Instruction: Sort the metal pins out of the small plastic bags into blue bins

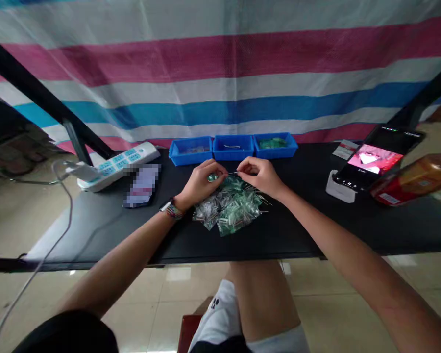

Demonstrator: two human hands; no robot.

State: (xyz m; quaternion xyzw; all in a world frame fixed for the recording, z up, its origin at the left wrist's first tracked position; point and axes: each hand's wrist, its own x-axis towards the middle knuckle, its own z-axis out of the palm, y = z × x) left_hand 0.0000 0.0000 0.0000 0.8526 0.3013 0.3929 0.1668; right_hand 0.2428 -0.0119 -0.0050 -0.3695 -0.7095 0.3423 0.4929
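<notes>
My left hand (205,180) and my right hand (262,175) meet above the middle of the table, fingertips pinched together. A thin silvery rod (232,172) spans the small gap between them, one end in each pinch; its exact kind is too small to tell. Below the hands lies a heap of small clear plastic bags (210,208) and green-tinted plastic bags (238,211), with thin metal pieces in them. Several loose thin metal rods (261,196) stick out at the heap's right side. Green plastic (212,177) shows within the curl of my left hand.
Three blue bins stand behind the heap: left (191,158), middle (233,154), right (277,151). The left side holds a power strip (123,164) and a phone (142,186). On the right are a propped phone (377,159) playing video and a red-and-gold can (415,179).
</notes>
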